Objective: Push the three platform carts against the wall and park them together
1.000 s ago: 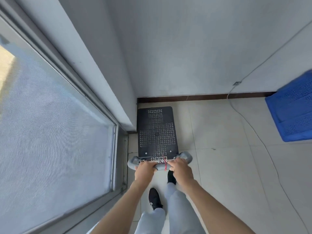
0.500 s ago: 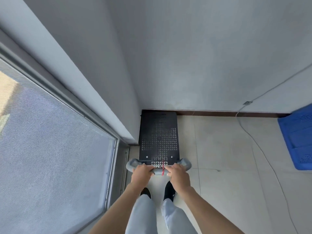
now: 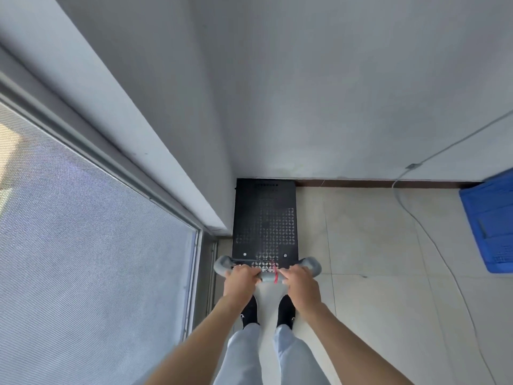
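Cart (image 3: 265, 220) sits nosed into the wall (image 3: 333, 93) at twelve o'clock (first parked, probably); both hands, left hand (image 3: 241, 282) and right hand (image 3: 299, 283), grip its handle (image 3: 268, 277); next, let go.

Blue perforated plastic platform (image 3: 491, 226) cut off by the right edge; black perforated cart deck (image 3: 265, 218) hides its wheels; grey padded handle (image 3: 268, 275) partly covered by gripping hands

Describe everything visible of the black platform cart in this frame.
The black platform cart has a flat, dark, metal-looking deck perforated with patterned holes and two small bolts near the handle end. Its grey padded handle carries a red band near the middle. The left hand and right hand both grip the handle. The deck sits level on the tiled floor, its far edge at the wall's baseboard, its left side along the corner pillar. Wheels are hidden.
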